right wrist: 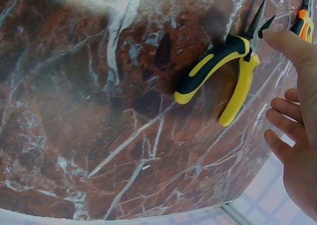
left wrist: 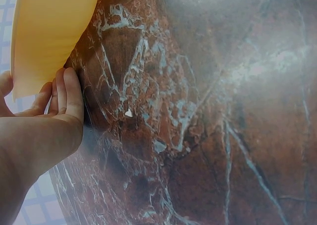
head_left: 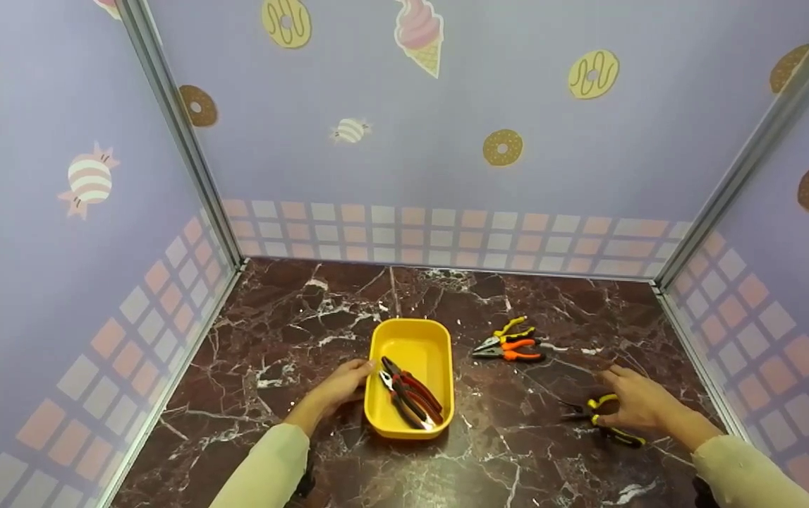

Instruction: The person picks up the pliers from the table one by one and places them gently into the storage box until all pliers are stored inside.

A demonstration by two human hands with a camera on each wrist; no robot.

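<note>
My left hand (head_left: 343,384) holds the left side of a yellow plastic box (head_left: 434,360), thumb at the rim and fingers along the outer wall (left wrist: 54,31). Inside the box lie two pairs of pliers with red and black handles (head_left: 415,398). Over on the right, my right hand (head_left: 637,401) hovers by long-nose pliers with yellow and black handles (head_left: 594,413), its fingers loosely bent and holding nothing. Seen from the right wrist, its thumb overlaps the pliers (right wrist: 245,51) near the pivot, and the handles lie spread on the tabletop.
Between box and right hand lie orange-handled pliers (head_left: 517,351) and, just behind them, yellow-handled pliers (head_left: 513,331). The dark red marbled tabletop (head_left: 291,296) is bounded by patterned panels at the back (head_left: 404,169), left and right, with metal corner posts.
</note>
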